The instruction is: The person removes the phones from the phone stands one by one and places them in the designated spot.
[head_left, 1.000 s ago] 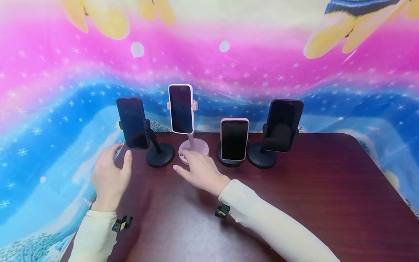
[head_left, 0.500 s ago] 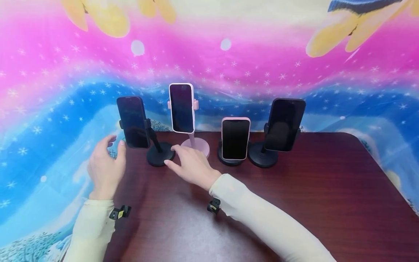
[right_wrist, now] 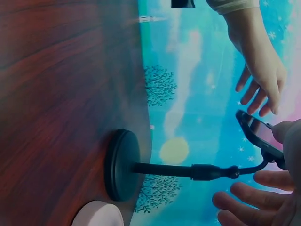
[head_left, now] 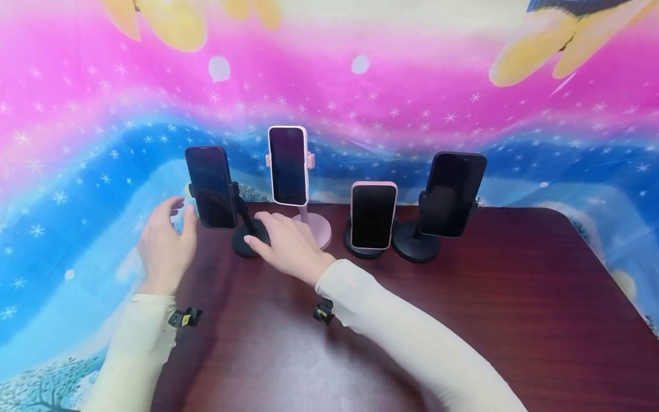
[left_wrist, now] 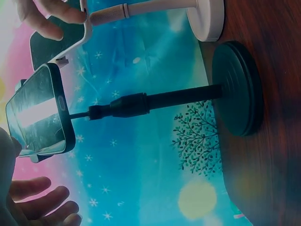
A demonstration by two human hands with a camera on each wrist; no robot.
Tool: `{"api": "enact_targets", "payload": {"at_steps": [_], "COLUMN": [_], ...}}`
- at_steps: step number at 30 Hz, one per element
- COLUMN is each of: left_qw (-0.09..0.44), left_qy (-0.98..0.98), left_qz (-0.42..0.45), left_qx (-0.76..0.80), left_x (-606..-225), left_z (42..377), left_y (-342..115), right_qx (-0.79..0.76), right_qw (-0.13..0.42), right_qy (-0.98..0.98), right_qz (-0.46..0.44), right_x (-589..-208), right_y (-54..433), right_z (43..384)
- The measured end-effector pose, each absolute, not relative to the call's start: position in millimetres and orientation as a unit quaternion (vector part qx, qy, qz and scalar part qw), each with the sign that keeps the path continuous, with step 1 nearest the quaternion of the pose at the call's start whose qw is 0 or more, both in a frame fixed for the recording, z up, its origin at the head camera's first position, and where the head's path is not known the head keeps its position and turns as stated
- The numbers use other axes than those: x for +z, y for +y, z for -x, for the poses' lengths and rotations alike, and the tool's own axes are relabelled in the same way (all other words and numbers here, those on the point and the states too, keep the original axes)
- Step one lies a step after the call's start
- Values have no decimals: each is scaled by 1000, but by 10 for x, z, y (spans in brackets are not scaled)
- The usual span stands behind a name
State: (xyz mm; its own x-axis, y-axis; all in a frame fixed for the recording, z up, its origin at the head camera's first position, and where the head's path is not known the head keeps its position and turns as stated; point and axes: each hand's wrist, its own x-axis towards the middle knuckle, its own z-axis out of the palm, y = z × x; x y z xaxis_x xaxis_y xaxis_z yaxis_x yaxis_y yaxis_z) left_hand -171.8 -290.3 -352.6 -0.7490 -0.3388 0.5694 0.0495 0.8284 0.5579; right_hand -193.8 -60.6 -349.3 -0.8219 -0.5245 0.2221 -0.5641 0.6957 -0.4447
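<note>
Black phone (head_left: 210,187) stands up between the left hand (head_left: 166,249) and the right hand (head_left: 290,245), both with fingers apart, holding nothing, likely because the black stand (left_wrist: 169,99) has a clip (head_left: 235,190) hugging it.

We see a black phone (head_left: 210,187), its screen (head_left: 209,194) dark, upright and somewhat tilted in the clamp (left_wrist: 40,159) of a black stand (left_wrist: 129,105); we find its round base (left_wrist: 235,89) near the far left corner of the tabletop (head_left: 463,320).
</note>
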Motion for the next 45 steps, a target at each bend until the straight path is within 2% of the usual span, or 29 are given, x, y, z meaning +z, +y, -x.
{"api": "enact_targets", "payload": {"at_steps": [9, 16, 22, 28, 31, 45], "left_qw": [288, 273, 221, 232, 220, 218], "left_qy": [-868, -860, -861, -844, -830, -695], "left_qz": [-96, -98, -64, -10, 9, 11], "left_qx": [-394, -419, -454, -484, -512, -685], "left_x": [-3404, -3339, -3312, -3406, -3410, -3432], "left_z": [1809, 1913, 2016, 2088, 2088, 2000], "left_y": [-2928, -2929, -2925, -2933, -2913, -2827], "right_qx": [309, 319, 351, 397, 420, 534], "right_qw": [36, 30, 18, 9, 10, -23], "right_qy": [-913, -911, -901, -879, -869, -814], "right_qz": [-265, -260, -255, -262, -262, -228], "right_x": [-3420, -3378, -3298, -3267, -3277, -3321], "right_y": [-704, -822, -904, -952, -963, -1007], "right_z": [2052, 2100, 2152, 2172, 2181, 2159]}}
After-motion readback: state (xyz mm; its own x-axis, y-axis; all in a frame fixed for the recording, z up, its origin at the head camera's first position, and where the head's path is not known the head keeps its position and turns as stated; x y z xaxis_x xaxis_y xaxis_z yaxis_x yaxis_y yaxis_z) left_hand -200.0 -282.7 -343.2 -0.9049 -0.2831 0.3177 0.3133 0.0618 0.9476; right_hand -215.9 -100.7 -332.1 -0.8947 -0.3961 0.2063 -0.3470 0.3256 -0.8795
